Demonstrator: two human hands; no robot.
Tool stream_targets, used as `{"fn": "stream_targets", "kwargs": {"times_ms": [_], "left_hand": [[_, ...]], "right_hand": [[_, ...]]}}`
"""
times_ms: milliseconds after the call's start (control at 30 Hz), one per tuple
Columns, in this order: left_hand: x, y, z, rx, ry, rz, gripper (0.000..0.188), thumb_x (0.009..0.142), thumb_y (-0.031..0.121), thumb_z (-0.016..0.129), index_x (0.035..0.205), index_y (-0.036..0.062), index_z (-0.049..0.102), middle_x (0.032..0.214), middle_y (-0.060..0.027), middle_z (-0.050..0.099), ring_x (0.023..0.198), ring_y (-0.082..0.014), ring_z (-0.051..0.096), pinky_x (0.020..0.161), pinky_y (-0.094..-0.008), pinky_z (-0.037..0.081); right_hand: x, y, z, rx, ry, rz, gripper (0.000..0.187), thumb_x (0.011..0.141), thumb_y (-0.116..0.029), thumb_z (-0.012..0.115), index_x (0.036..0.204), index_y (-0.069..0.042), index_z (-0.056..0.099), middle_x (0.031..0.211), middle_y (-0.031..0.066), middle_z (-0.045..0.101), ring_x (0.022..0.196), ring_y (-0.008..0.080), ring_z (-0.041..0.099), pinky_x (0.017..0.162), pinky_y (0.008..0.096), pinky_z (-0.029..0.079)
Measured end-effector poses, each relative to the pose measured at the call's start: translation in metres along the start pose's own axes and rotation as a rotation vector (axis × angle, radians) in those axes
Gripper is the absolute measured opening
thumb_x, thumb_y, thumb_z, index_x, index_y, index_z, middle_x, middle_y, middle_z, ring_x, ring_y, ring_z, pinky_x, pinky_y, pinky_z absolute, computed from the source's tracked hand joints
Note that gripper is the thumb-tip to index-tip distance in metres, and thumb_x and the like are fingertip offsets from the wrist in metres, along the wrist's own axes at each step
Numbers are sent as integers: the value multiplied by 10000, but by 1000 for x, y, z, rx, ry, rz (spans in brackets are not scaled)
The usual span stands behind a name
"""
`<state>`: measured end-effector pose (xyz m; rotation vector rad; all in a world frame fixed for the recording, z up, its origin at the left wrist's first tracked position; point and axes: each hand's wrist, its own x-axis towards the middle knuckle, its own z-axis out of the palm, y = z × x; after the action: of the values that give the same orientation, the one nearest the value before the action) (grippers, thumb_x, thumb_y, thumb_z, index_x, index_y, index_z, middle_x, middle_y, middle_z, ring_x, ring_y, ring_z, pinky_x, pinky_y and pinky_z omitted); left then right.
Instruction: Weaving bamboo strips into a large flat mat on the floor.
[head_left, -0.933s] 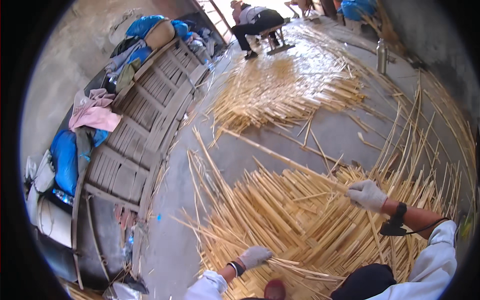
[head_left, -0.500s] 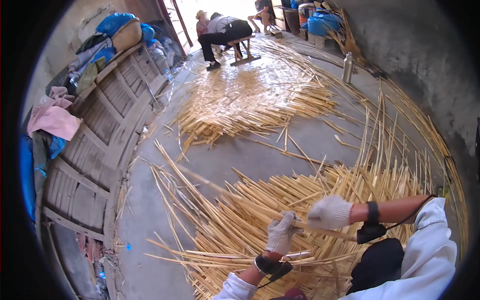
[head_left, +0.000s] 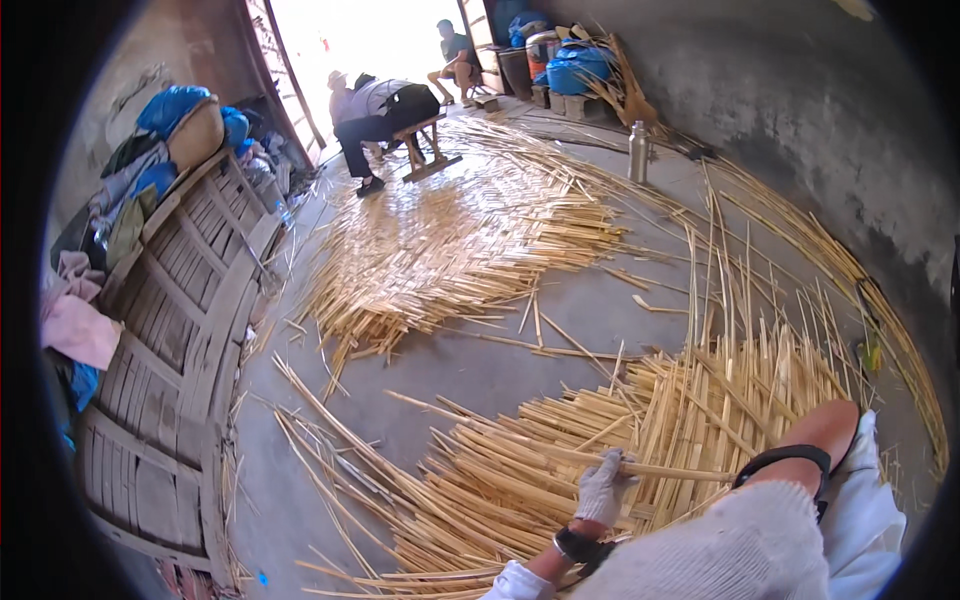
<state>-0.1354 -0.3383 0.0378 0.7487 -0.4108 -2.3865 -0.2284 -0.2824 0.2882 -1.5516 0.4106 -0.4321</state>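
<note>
My left hand point(head_left: 604, 488), in a whitish knit glove, is closed on a long pale split-reed strip point(head_left: 680, 471). The strip runs from the upper left of the hand to beside my right wrist. Beneath it spreads a woven reed mat point(head_left: 560, 425) with loose strip ends fanning out at its left and far edges. My right hand point(head_left: 725, 545), gloved too, is raised large and close at the lower edge. Its fingers are not visible, so what it holds, if anything, is hidden. Dark bands circle both wrists.
A second woven mat point(head_left: 430, 240) lies farther off, with a person point(head_left: 395, 110) bent over on a wooden stool point(head_left: 430, 150). Two others sit near the bright doorway. A metal flask point(head_left: 638, 152) stands right. Long reeds point(head_left: 830, 250) line the wall; a wooden frame point(head_left: 190, 300) lies left.
My right hand has left the strip area and come up toward me, now filling the lower right. My left hand keeps its grip on the strip. The view has tilted upward and shifted right.
</note>
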Motion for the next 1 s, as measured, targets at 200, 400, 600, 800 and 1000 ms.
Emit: {"fn": "stream_targets", "kwargs": {"times_ms": [200, 400, 600, 800, 1000], "left_hand": [[-21, -21, -8, 159, 147, -29, 195, 896, 168, 586, 1037, 33, 579, 888, -78, 619, 772, -167, 601, 640, -322, 527], [-25, -52, 12, 335, 108, -8, 197, 881, 188, 610, 1010, 40, 594, 868, -83, 620, 759, -173, 597, 620, -333, 516], [-31, -89, 34, 455, -57, -63, 167, 898, 208, 585, 978, 62, 590, 831, -58, 610, 737, -167, 580, 617, -321, 494], [-64, -114, 62, 486, -51, -205, 167, 891, 186, 591, 1013, 73, 578, 827, -50, 604, 739, -151, 571, 618, -318, 489], [-83, -105, 90, 748, 58, -187, 121, 880, 181, 603, 953, 90, 570, 803, -25, 583, 709, -134, 544, 606, -309, 463]], "right_hand": [[-38, 83, 30, -14, 65, 318, 638, 820, -525, 535, 1185, -2, 509, 1123, 138, 568, 991, 274, 547, 867, 394, 408], [-79, 69, 54, -115, 166, 296, 556, 826, -481, 549, 1123, -11, 551, 1068, 124, 590, 918, 251, 571, 806, 371, 434], [-142, 3, 105, -263, 426, 44, 477, 832, -437, 563, 1060, -19, 594, 1013, 110, 612, 846, 227, 595, 744, 347, 461], [-276, -43, 166, -542, 1078, -202, 402, 838, -393, 577, 997, -28, 636, 958, 95, 634, 773, 203, 618, 683, 324, 488], [-465, 55, 198, -943, 1784, 952, 416, 817, -411, 583, 1021, -52, 632, 964, 154, 623, 867, 310, 606, 765, 365, 486]]}}
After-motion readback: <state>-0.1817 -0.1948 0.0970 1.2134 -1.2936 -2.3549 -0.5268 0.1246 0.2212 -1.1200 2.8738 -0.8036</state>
